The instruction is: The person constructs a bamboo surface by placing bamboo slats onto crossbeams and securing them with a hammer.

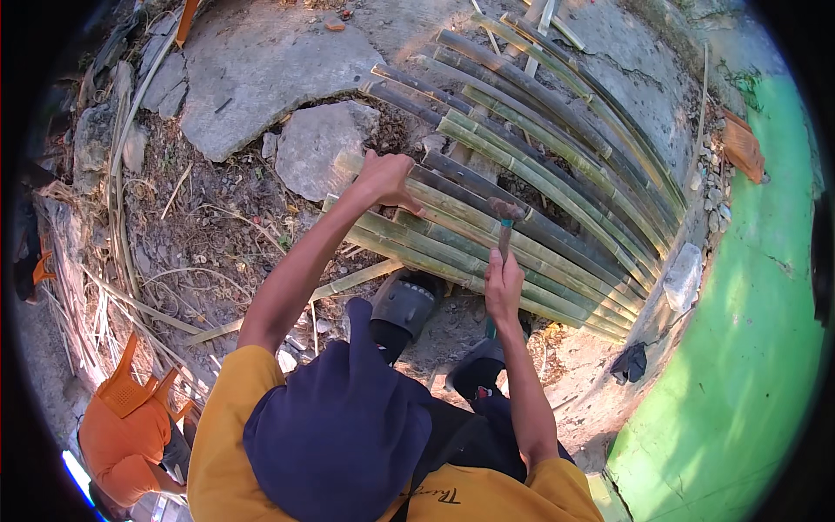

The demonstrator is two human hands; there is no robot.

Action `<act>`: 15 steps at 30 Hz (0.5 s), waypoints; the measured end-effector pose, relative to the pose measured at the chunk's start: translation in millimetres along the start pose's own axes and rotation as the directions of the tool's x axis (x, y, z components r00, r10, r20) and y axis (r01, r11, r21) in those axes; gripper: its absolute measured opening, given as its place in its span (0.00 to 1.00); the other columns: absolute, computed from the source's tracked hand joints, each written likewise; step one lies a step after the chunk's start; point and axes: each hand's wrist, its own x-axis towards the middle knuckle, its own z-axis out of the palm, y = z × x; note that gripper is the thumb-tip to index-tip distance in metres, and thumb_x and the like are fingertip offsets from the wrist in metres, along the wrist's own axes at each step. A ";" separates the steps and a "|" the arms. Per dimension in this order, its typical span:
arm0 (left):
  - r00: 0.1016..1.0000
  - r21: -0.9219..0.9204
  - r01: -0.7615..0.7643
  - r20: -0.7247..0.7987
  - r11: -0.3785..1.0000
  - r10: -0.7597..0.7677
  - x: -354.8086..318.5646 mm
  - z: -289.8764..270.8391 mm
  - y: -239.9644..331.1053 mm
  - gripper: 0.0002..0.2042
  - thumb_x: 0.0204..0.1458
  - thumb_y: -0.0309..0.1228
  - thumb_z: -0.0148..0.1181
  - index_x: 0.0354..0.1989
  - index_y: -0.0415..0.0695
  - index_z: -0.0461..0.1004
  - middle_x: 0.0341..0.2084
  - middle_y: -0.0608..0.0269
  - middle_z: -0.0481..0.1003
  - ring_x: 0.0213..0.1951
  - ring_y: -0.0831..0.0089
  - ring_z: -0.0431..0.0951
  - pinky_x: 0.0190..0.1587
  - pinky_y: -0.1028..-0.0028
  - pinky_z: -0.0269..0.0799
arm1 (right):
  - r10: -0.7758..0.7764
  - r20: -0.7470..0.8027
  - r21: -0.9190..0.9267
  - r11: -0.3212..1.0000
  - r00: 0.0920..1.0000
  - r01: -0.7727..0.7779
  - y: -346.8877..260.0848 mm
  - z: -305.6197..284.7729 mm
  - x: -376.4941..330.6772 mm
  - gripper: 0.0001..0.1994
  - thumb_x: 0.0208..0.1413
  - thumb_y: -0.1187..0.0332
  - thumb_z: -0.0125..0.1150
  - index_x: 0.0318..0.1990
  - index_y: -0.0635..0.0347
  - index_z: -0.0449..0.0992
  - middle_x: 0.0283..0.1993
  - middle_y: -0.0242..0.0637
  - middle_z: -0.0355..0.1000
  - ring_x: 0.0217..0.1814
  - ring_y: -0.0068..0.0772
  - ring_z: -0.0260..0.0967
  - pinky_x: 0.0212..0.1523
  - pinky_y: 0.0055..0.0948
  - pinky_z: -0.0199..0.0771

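Note:
Several long bamboo poles point(539, 163), green and dark grey, lie side by side on the ground and fan out from the right toward the left. My left hand point(383, 183) is closed on one bamboo pole point(445, 208) near its left end. My right hand point(503, 283) is wrapped round the handle of a hammer point(505, 211). The hammer's head points away from me, over the poles. Whether it touches them I cannot tell.
Broken concrete slabs point(326, 146) lie beyond my left hand. A green wall point(731, 348) runs along the right, with a pale stone point(683, 277) beside it. At the lower left a person in orange point(126, 439) sits on an orange chair point(127, 393). Thin bamboo strips point(117, 174) litter the left.

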 end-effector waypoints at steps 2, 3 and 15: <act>1.000 -0.005 0.000 -0.031 1.000 0.000 -2.9 0.5 2.8 0.40 0.27 0.57 0.86 0.41 0.37 0.80 0.38 0.46 0.84 0.45 0.49 0.84 0.58 0.53 0.62 | -0.002 -0.007 0.013 1.000 1.000 0.002 -3.3 -2.0 -0.7 0.20 0.77 0.56 0.51 0.35 0.61 0.70 0.21 0.27 0.62 0.23 0.19 0.57 0.24 0.31 0.58; 0.998 -0.009 0.001 -0.060 1.000 -0.001 -4.9 1.1 4.0 0.40 0.27 0.57 0.86 0.41 0.37 0.80 0.39 0.47 0.84 0.45 0.50 0.84 0.58 0.53 0.61 | -0.023 -0.015 0.019 1.000 1.000 0.023 -5.0 -2.7 -0.8 0.19 0.77 0.56 0.51 0.34 0.61 0.70 0.21 0.28 0.62 0.23 0.19 0.57 0.24 0.31 0.58; 0.985 -0.057 -0.010 -0.170 0.998 0.001 -13.4 15.0 2.1 0.55 0.27 0.62 0.84 0.60 0.35 0.69 0.41 0.46 0.82 0.48 0.50 0.82 0.62 0.48 0.62 | -0.060 0.143 -0.095 0.993 0.988 0.074 -26.8 16.7 8.5 0.17 0.77 0.57 0.50 0.48 0.66 0.73 0.22 0.53 0.67 0.23 0.56 0.67 0.28 0.49 0.63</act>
